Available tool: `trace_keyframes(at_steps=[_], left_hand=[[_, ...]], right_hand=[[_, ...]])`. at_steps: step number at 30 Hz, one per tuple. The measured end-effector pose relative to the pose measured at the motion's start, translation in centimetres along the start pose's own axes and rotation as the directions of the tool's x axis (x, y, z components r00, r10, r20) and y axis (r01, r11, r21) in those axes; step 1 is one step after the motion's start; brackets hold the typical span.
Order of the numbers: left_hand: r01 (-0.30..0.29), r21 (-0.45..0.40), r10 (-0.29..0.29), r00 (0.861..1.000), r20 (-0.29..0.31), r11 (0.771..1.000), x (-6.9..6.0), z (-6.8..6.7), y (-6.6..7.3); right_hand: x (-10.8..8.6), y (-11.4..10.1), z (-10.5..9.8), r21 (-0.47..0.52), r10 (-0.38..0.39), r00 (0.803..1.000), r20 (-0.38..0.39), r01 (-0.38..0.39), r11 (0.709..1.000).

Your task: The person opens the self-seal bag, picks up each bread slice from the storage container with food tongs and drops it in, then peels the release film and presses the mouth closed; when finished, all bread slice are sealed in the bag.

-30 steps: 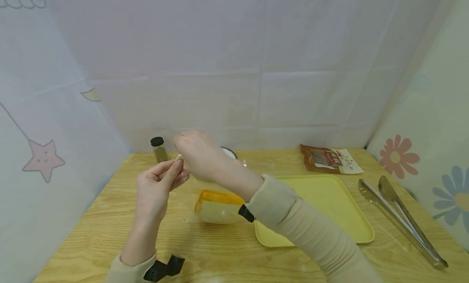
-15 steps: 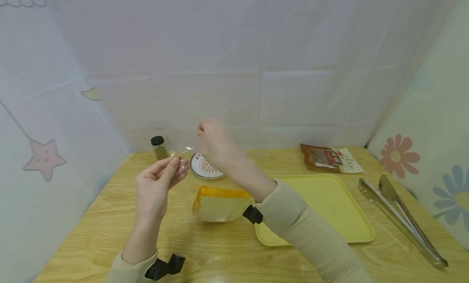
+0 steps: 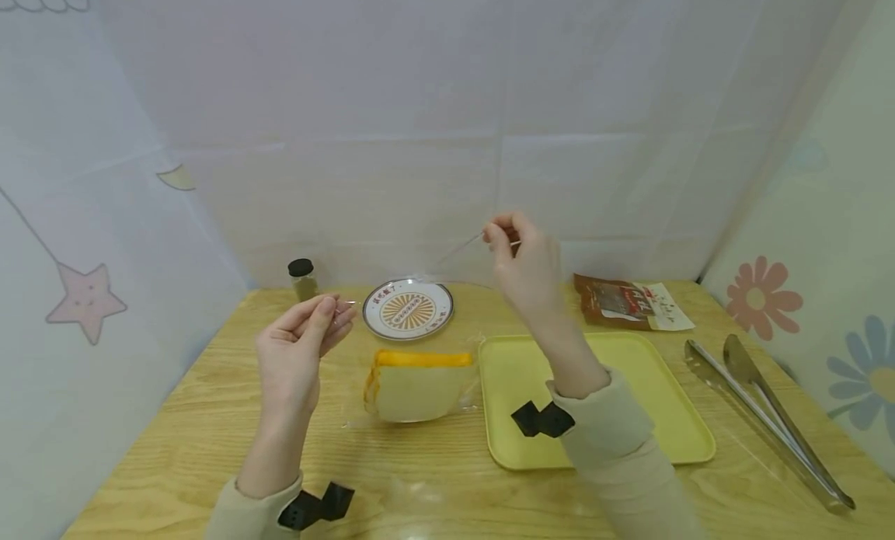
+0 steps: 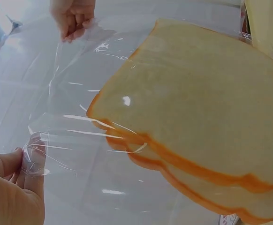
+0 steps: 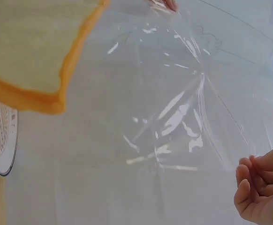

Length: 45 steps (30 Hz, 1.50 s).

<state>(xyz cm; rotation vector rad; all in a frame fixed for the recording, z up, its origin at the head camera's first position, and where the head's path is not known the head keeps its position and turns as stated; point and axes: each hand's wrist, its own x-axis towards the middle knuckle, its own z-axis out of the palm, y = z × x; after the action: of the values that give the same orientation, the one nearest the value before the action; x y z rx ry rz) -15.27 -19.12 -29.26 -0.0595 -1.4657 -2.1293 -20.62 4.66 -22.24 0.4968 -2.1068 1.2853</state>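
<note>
Bread slices (image 3: 419, 388) with orange-brown crusts sit inside a clear plastic bag (image 4: 66, 122), low between the hands in the head view. My left hand (image 3: 295, 353) pinches one side of the bag's loose end between thumb and fingers. Higher and to the right, my right hand (image 3: 527, 272) pinches another part of the plastic edge with its fingertips. Creased film (image 5: 178, 122) stretches between the two hands in the right wrist view. Much of the bag is hard to make out because it is transparent.
Behind the bread lies a round patterned plate (image 3: 409, 310). A black-capped jar (image 3: 303, 280) stands at the back left. To the right are a yellow tray (image 3: 629, 392), a brown and white food packet (image 3: 629, 303) and metal tongs (image 3: 769, 419).
My right hand has moved right, away from the left hand, drawing the bag's edge out between them. The plate has come into full view. My left hand has barely moved.
</note>
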Motion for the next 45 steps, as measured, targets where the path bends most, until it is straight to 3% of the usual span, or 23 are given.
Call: trace_keyframes(at_steps=[7,10,20,28,45], left_hand=[[0.020,-0.002,-0.020,1.000,-0.022,1.000,0.2,-0.1,0.0],[0.024,-0.006,-0.024,0.999,-0.027,1.000,0.2,-0.2,0.0],[0.011,-0.003,-0.011,1.000,-0.027,1.000,0.2,-0.2,-0.2],[0.011,0.014,-0.011,0.999,-0.031,1.000,0.1,-0.1,-0.2],[0.016,0.014,-0.016,0.999,-0.036,1.000,0.2,-0.3,-0.2]], right_hand=[[0.7,2.2,-3.9,-0.006,0.133,0.991,-0.018,-0.133,0.991],[0.8,3.1,-5.2,-0.036,0.157,0.987,-0.044,-0.158,0.987],[0.9,5.7,-8.6,-0.055,0.179,0.976,-0.127,-0.187,0.981],[1.0,6.9,-11.2,-0.078,0.229,0.954,-0.191,-0.247,0.966],[1.6,7.8,-14.8,-0.105,0.210,0.930,-0.302,-0.252,0.962]])
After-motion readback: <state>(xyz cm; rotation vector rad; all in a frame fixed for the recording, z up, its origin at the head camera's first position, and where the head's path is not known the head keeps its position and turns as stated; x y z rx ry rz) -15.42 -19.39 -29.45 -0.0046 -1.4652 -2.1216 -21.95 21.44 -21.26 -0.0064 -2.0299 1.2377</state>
